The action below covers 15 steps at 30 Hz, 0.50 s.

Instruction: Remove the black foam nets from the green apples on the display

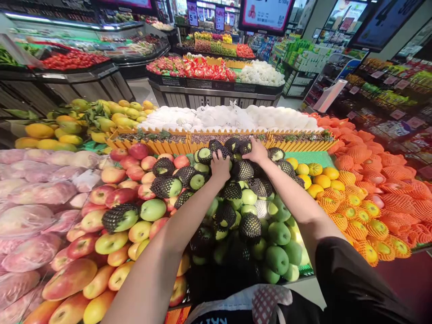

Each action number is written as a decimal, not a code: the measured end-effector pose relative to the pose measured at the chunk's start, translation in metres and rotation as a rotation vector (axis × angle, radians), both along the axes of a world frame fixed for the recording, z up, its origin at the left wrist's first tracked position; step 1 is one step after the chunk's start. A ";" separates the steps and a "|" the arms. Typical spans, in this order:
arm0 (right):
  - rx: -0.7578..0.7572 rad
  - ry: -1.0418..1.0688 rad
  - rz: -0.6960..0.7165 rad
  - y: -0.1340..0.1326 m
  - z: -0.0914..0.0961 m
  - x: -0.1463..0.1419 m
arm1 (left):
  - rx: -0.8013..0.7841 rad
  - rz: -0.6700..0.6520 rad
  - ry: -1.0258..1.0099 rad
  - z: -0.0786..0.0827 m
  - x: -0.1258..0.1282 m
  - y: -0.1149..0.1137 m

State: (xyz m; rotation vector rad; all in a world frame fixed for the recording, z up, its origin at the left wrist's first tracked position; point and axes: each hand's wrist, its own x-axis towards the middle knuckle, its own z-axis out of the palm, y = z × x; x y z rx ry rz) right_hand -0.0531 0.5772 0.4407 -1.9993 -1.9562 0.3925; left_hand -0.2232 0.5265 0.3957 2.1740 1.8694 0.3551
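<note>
Both of my arms reach to the back of a heap of green apples (249,196), many of them in black foam nets. At the back of the heap, my left hand (220,167) has its fingers curled over a netted green apple (216,146), partly hidden by the hand. Just to the right, my right hand (256,151) grips another netted green apple (245,147) between thumb and fingers. More netted apples (243,170) lie between and below the hands. The undersides of both held apples are hidden.
An orange picket-style planter (151,143) borders the heap behind, with white-wrapped fruit (222,118) beyond. Red apples (123,198) and mangoes (70,279) lie left, bagged pink fruit (27,220) farther left. Oranges (322,181) and orange-netted fruit (367,180) are right.
</note>
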 end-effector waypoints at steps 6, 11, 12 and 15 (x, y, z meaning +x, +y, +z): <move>-0.186 0.012 -0.075 0.027 -0.034 0.000 | -0.067 0.003 0.062 -0.012 0.006 0.036; -0.230 0.122 -0.045 0.026 -0.027 0.018 | -0.029 0.023 -0.002 0.006 -0.029 0.032; -0.219 0.136 -0.033 0.025 -0.024 0.023 | 0.003 0.052 -0.068 0.011 -0.040 0.026; -0.191 0.214 0.001 0.014 -0.014 0.035 | 0.126 0.181 -0.548 0.022 -0.075 -0.001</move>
